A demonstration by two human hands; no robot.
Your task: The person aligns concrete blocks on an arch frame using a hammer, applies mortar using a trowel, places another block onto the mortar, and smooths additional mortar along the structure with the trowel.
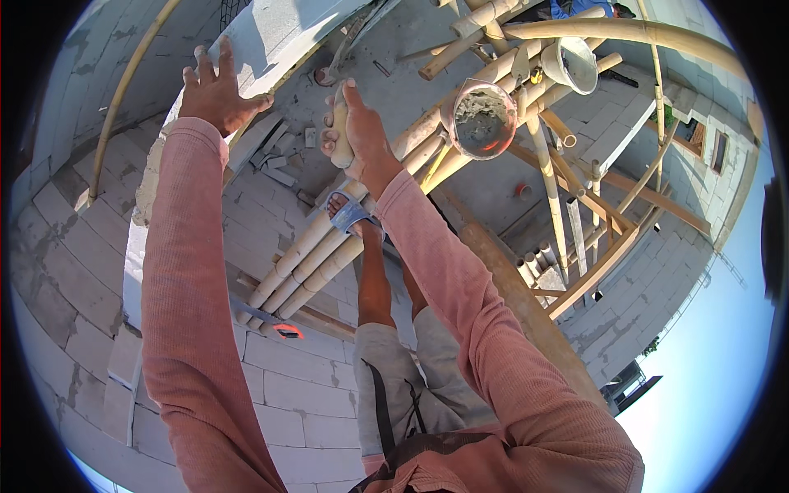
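My left hand (215,94) rests with its fingers spread on the upper edge of a pale aerated-concrete block (271,45) at the top of a wall. Its thumb points right, toward the block's near edge. To the right, my right hand (359,131) is closed round a thick, pale wooden handle (340,135). What tool the handle belongs to cannot be made out. Below that hand, my foot in a blue sandal (349,215) stands on bundled bamboo poles (316,251).
A red-rimmed bucket of grey mortar (481,123) and a pale bucket (571,66) sit on the bamboo at right, a trowel (520,64) between them. An orange-handled saw (288,331) lies by the pole ends. Broken block pieces (275,160) lie far below.
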